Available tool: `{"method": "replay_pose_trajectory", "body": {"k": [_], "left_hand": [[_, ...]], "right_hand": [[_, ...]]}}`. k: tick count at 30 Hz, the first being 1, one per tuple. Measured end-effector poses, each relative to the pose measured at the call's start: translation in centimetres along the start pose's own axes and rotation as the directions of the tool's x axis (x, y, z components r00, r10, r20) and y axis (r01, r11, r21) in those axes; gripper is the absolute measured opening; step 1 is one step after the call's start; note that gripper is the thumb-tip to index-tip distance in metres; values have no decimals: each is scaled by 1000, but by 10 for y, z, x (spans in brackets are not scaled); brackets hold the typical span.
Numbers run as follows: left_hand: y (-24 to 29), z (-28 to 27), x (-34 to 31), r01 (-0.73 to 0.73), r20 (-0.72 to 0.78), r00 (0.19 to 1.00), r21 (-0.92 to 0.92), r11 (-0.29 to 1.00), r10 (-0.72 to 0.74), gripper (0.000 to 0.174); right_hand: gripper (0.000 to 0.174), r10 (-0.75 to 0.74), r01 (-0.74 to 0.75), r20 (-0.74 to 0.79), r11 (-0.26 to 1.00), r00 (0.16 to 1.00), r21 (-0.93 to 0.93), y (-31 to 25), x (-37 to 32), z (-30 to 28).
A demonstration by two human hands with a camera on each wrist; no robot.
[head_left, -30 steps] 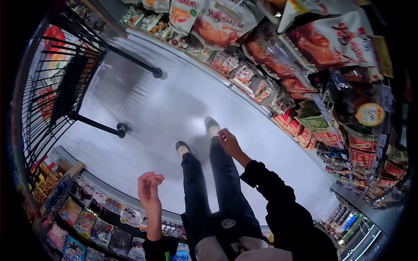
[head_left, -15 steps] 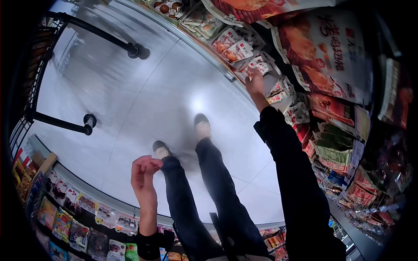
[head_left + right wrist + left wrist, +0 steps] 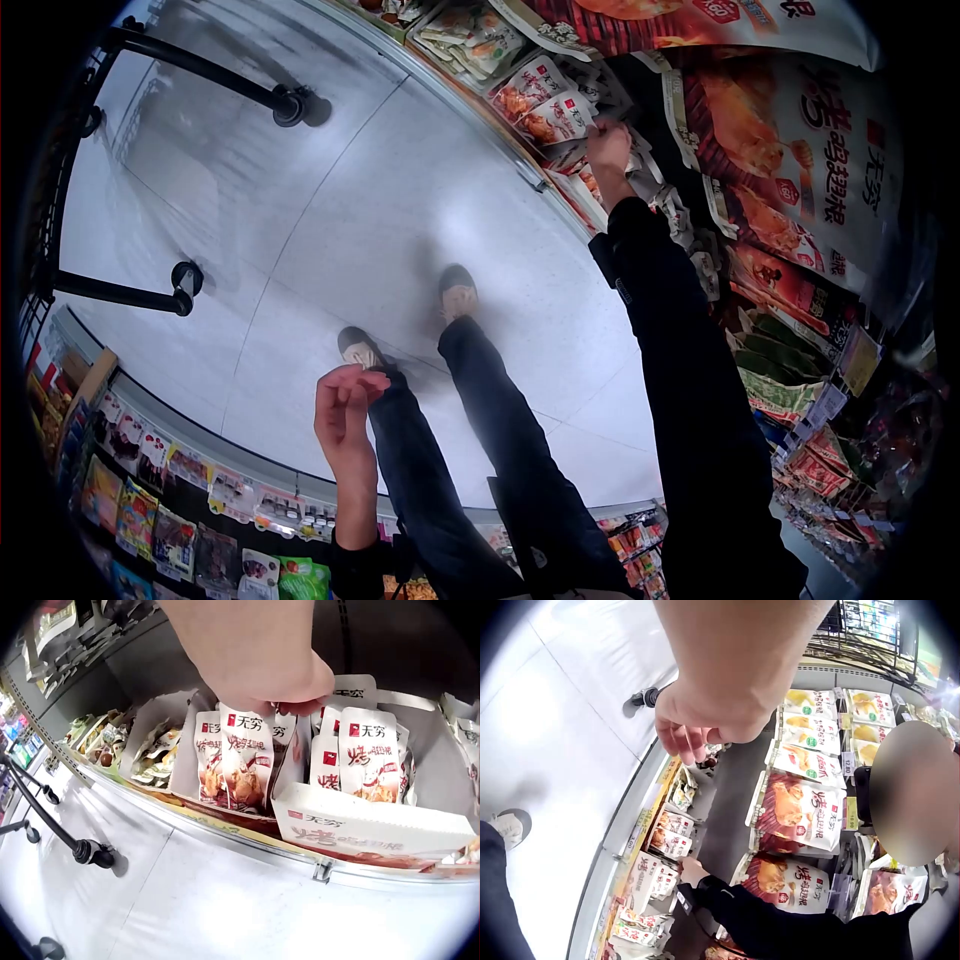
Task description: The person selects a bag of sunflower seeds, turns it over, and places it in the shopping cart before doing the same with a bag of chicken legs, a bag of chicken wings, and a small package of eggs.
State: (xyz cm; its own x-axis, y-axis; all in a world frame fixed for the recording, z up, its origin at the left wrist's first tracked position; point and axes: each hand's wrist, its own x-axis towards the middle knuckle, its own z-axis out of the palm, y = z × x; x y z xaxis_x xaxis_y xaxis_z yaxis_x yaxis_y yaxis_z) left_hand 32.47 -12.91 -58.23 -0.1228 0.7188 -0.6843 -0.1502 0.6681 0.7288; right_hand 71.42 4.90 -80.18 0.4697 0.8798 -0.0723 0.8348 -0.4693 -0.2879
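Observation:
My right hand [image 3: 610,155] reaches into the low shelf at the upper right of the head view. In the right wrist view its curled fingers lie right at the top edges of small white-and-red snack pouches [image 3: 247,765] standing in an open carton; I cannot tell whether they pinch one. A neighbouring carton [image 3: 360,825] holds more such pouches [image 3: 367,750]. Over the floor, away from the shelves, my left hand [image 3: 345,405] hangs with loosely bent fingers and nothing in it. The left wrist view shows it large in front [image 3: 712,697].
Large bags of chicken snacks [image 3: 790,150] hang above the cartons. A black wheeled cart [image 3: 60,200] stands at the left, its wheeled legs [image 3: 190,70] reaching over the floor. Another shelf with hanging snack packs [image 3: 175,520] runs along the lower left. My feet [image 3: 458,290] are between the shelves.
My right hand has gone from above my feet to the cartons on the right shelf, and a little farther in since half a second ago. The cart appears farther left. My left hand stays empty.

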Motion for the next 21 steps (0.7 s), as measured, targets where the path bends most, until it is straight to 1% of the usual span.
{"method": "replay_pose_trajectory", "body": {"k": [2,3,5,8,9,10,11,12,13,14,16,18,19,20,21], "left_hand": [[3,1,-1,6,-2,1000,-6,1000,-6,21],[6,1,-3,7,-5,1000,-9,1000,-7,21],[14,2,-7,-42,4,999,13,999,42,18],[35,11,-17,-132,-9,991,63,989,132,13],[44,17,-21,-209,-19,977,145,967,214,12],[53,19,-25,-276,2,957,307,911,290,11],[65,22,-31,-354,55,929,427,832,367,13],[74,25,-35,-424,118,895,533,733,431,15],[78,27,-35,-591,253,793,535,603,554,27],[89,34,-40,-640,294,750,548,538,593,32],[107,49,-48,-695,375,696,567,443,612,43],[123,62,-55,-722,422,664,575,384,617,48],[127,67,-59,-733,444,650,582,354,616,51],[128,71,-65,-700,438,686,613,365,581,53],[127,73,-68,-683,439,704,636,360,558,52]], "right_hand": [[14,-50,55,-56,995,997,84,-1,-3,-1],[14,-35,50,-81,980,996,190,-6,-5,-5],[14,1,48,-123,917,992,395,-27,-18,-24],[13,-48,72,-70,918,996,390,-75,-54,-81],[12,-101,139,-108,887,989,441,-86,-65,-96],[12,-152,207,-151,849,977,487,-95,-76,-110],[12,-197,271,-193,806,961,526,-103,-88,-125],[11,-133,210,-171,774,976,597,-112,-103,-141],[10,-72,150,-144,734,987,662,-124,-119,-158],[10,8,88,-121,638,993,765,-145,-136,-178],[8,13,78,-103,560,995,825,-168,-165,-205],[7,55,-9,-25,550,998,835,-183,-189,-222],[7,65,-54,24,505,998,861,-192,-198,-229],[7,76,-104,77,457,994,883,-201,-206,-237],[7,85,-153,130,406,988,901,-208,-214,-244]]}}
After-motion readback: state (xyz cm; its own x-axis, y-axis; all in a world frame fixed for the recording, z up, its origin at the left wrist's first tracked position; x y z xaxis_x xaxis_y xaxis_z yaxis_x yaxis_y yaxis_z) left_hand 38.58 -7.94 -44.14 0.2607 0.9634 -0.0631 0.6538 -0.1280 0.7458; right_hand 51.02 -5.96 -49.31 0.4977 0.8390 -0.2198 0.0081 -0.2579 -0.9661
